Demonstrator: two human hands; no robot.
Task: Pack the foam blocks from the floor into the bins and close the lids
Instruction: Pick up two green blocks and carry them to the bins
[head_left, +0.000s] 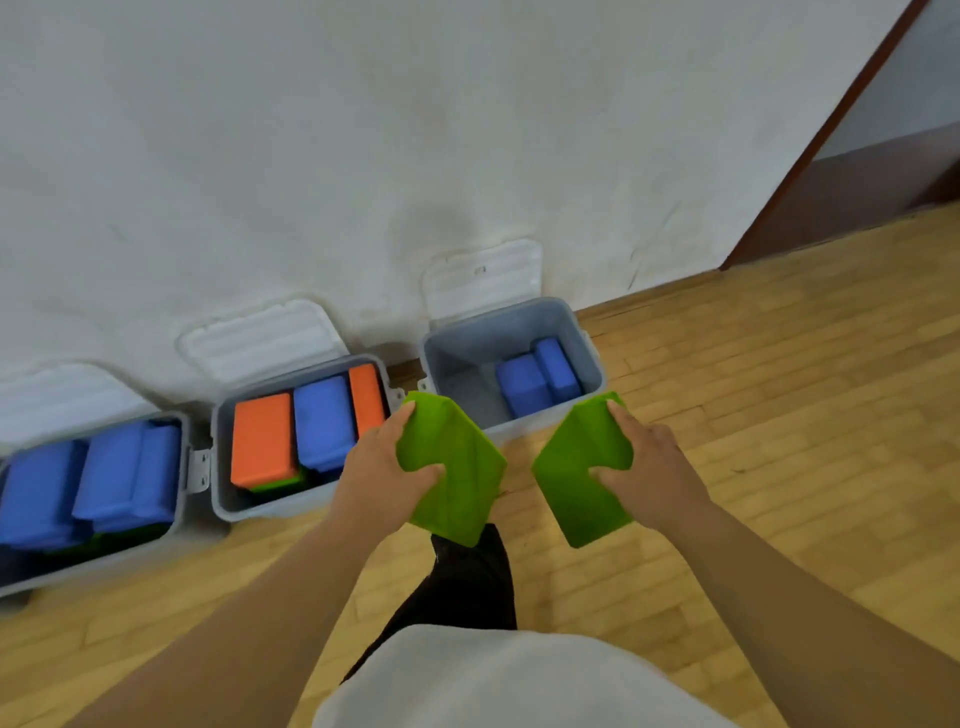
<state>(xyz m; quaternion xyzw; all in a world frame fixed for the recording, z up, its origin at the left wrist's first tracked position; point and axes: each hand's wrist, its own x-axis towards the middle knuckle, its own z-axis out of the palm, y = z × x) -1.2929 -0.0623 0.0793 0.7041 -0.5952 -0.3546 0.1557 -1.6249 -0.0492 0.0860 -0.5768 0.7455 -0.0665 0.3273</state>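
Two green foam blocks are held up in the middle of the frame, one in each hand, both off the wooden floor (779, 389). The left hand (382, 467) grips the left green foam block (462, 467) with its fingers curled over the upper edge and its thumb pressed on the near face. The right hand (649, 462) grips the right green foam block (576, 467) the same way. The two blocks are tilted, their tops leaning away from each other, and they stay apart with a gap between them. Just above them in the picture stands the right grey bin (467, 348), its white lid (483, 280) open and leaning back against the pale wall (363, 130); two blue foam blocks (524, 384) lie side by side in its far right corner. Left of centre, the middle grey bin (221, 467) is packed near the brim with two orange foam blocks (262, 439) and a blue one (323, 421) between them, a strip of green showing underneath; its lid (260, 338) is also open. At the lower left edge, the left grey bin (183, 478) holds several blue blocks (124, 473), lid (62, 395) raised. A black trouser leg (472, 582) and a white shirt (493, 686) fill the bottom centre, and a dark brown door frame (831, 130) crosses the upper right corner
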